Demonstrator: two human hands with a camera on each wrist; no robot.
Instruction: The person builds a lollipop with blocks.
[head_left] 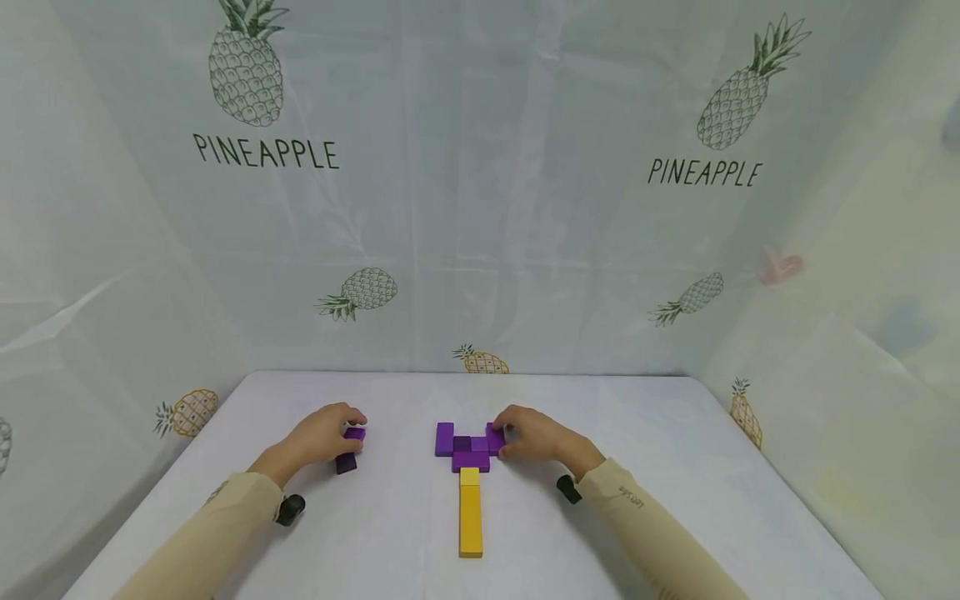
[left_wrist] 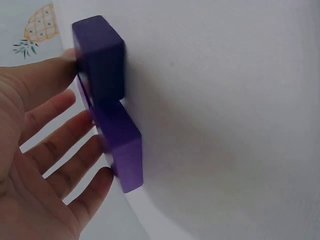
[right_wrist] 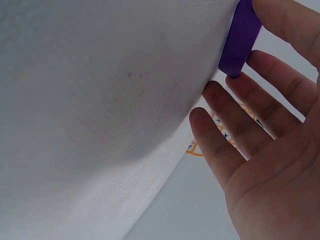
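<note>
At the left of the white table my left hand [head_left: 324, 432] holds a purple block [head_left: 355, 433] between thumb and fingers. A darker purple block [left_wrist: 100, 60] lies against it, right by the thumb tip. My right hand [head_left: 542, 435] pinches an upright-lying purple block [head_left: 495, 438] by its ends, the fingers at the far end and the thumb at the near one. That block forms the right side of a purple group. The group also has a left block [head_left: 444, 439], two small middle pieces [head_left: 470, 443] and a crosswise block [head_left: 471, 462].
Below the purple group a small yellow block [head_left: 469, 477] and a long yellow block [head_left: 471, 522] run toward me in line. Behind the table [head_left: 405, 517] hangs a pale curtain [head_left: 480, 208] printed with pineapples. Dark wrist cameras [head_left: 290, 509] sit at both cuffs.
</note>
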